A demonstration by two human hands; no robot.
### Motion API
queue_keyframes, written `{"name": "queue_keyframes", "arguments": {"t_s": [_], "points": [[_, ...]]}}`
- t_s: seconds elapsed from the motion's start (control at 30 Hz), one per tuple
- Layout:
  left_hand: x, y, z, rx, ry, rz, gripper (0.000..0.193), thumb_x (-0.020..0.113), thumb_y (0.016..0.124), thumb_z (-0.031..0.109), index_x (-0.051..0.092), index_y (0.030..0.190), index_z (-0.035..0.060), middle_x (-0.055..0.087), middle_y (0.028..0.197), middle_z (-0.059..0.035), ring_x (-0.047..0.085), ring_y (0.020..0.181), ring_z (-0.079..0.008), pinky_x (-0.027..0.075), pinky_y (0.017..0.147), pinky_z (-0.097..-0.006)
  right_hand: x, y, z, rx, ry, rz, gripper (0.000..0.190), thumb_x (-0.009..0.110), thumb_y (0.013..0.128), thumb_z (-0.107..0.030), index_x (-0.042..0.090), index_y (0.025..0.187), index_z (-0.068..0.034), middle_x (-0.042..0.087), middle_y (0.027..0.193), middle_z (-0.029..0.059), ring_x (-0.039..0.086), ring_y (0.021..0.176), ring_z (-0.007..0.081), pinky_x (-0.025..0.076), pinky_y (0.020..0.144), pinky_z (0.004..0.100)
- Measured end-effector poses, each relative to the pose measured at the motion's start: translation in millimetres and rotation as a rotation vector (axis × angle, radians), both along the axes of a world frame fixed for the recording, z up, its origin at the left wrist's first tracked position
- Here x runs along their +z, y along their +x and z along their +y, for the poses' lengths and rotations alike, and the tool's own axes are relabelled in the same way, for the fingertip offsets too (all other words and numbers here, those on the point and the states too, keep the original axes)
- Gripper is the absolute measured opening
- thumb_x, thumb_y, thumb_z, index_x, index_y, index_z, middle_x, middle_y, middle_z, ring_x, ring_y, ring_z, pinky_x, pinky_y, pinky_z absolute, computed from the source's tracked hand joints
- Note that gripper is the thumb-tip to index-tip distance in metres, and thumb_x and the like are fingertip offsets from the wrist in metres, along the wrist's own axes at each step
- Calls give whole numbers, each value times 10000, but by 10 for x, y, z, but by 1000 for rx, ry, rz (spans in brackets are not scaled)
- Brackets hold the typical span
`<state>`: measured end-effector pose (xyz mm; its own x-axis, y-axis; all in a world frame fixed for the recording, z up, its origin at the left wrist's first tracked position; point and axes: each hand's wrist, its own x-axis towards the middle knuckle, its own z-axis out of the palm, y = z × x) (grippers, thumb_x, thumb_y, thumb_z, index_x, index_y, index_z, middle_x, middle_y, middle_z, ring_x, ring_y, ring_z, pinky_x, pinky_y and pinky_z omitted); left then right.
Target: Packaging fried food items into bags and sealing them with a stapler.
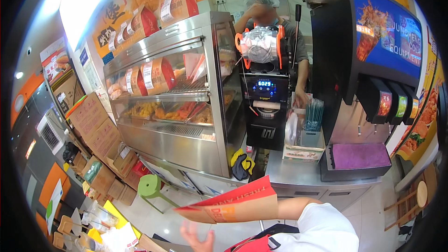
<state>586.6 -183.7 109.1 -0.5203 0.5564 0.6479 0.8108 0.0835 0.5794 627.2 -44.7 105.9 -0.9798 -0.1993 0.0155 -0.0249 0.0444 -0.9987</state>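
Observation:
A brown paper food bag (241, 210) with red side panels and printed lettering is held out across the lower middle. My right forearm (292, 208), below a white sleeve (329, 229), runs up to the bag's right end. The bag hides my right hand, so its fingers and grip cannot be seen. Below the bag's left end is my left hand (197, 236), blurred, with fingers apart and nothing in it. Beyond the bag stands a steel counter (280, 169).
A glass-fronted food warmer (168, 112) holds fried food, with bags on top. Right of it are a cup sealing machine (266, 112), a box of straws (304, 154) and a drink dispenser (357, 119). Behind stands a co-worker (299, 38). A green stool (149, 185) and cartons (94, 122) are left.

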Motion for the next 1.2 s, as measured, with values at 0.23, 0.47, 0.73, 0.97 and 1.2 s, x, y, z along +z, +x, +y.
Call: {"name": "queue_keyframes", "arguments": {"t_s": [0.23, 0.47, 0.73, 0.97, 1.2], "points": [[-314, -135, 44, -151, 33, -563, 1137, 781, 584, 152, -46, 1350, 6, 125, 1377, -197, 164, 1272, -292, 151, 1045, -382, 9, -3, -56, 26, -29, -27, 307, 504, 837, -205, 543, 1057, 7, 530, 1100, 95, 480, 984, 146, 372, 849, 284], [-108, 141, 161, 0, 149, -309, 994, 770, 568, 152, 163, 1348, 46, 306, 1282, -218, 355, 1173, -300, 347, 917, -381, -47, 10, -77, 23, -42, -43, 310, 504, 836, -208, 543, 1056, 8, 526, 1106, 99, 476, 993, 152, 368, 855, 288], [-322, 10, 105, -44, -36, -355, 1189, 817, 543, 174, -42, 1344, -14, 105, 1386, -213, 162, 1282, -297, 170, 1044, -380, -11, 3, -52, 22, -57, -35, 313, 505, 836, -211, 544, 1055, 9, 522, 1113, 104, 471, 1003, 160, 363, 861, 293], [-613, -143, 58, -199, 4, -568, 1155, 807, 565, 148, -32, 1340, -25, 184, 1358, -202, 237, 1250, -284, 231, 1022, -366, 41, -26, -34, 34, -63, -37, 316, 505, 835, -214, 544, 1055, 10, 518, 1119, 108, 467, 1012, 166, 359, 867, 297], [-228, 5, 126, -190, -70, -624, 1276, 813, 501, 190, -138, 1342, 62, 80, 1371, -197, 186, 1266, -319, 263, 990, -471, 23, -53, -103, 37, -62, -45, 319, 506, 834, -216, 544, 1054, 12, 515, 1125, 112, 463, 1021, 173, 355, 872, 301]]}}
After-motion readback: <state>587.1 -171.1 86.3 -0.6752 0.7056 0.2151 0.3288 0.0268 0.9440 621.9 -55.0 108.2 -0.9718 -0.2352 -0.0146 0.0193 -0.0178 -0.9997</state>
